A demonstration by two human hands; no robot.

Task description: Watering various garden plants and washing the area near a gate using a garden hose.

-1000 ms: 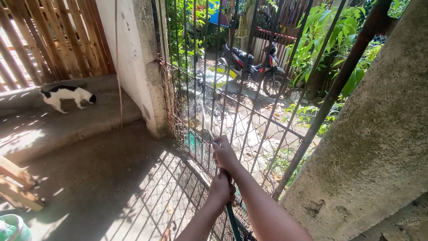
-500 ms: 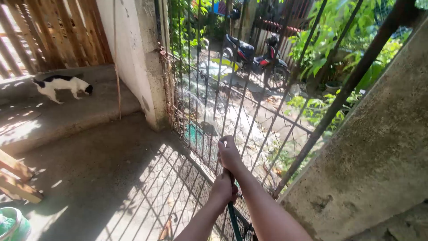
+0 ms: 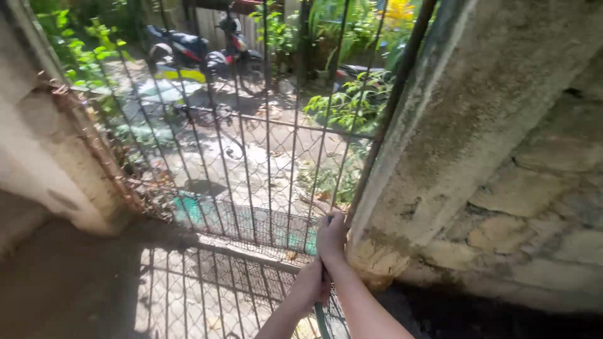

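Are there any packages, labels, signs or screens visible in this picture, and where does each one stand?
None can be made out: no package, label, sign or screen.
Both hands, left hand and right hand, close on a dark green hose at the metal gate.
Beyond the gate stands a parked motorcycle.

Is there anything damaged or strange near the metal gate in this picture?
Yes. The wire mesh at the gate's left edge is rusty and torn, curling loose beside the concrete post. The right pillar's base is stained and chipped. Both hands, right hand above left hand, grip a green hose.
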